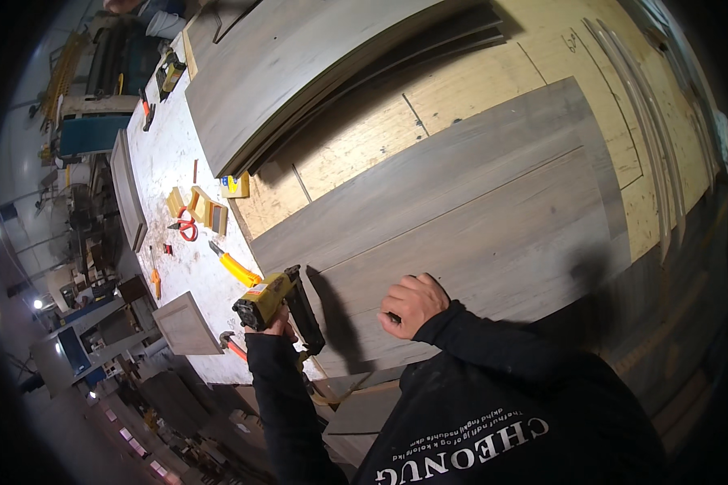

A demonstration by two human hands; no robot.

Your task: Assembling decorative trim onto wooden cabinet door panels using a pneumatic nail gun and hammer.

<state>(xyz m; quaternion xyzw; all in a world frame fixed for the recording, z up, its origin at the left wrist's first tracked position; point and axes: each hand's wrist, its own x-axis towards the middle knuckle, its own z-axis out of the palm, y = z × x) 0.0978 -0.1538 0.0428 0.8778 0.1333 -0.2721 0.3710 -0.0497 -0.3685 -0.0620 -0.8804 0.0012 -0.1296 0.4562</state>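
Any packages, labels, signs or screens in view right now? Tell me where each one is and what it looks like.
Small box: on the white bench beside the stacked grey panels; squarish, yellow with a blue patch.
Label: on the yellow nail gun in the left hand; small, red and white.
White lettering: on the person's black garment, bottom edge.
No screens or signs visible.

One yellow nail gun [277, 303], one pair of red-handled scissors [186, 227], one yellow-handled utility knife [236, 267], two grey panels [469, 218] lying joined on the table [166, 153], one stack of grey boards [299, 65], one small grey panel [186, 325].
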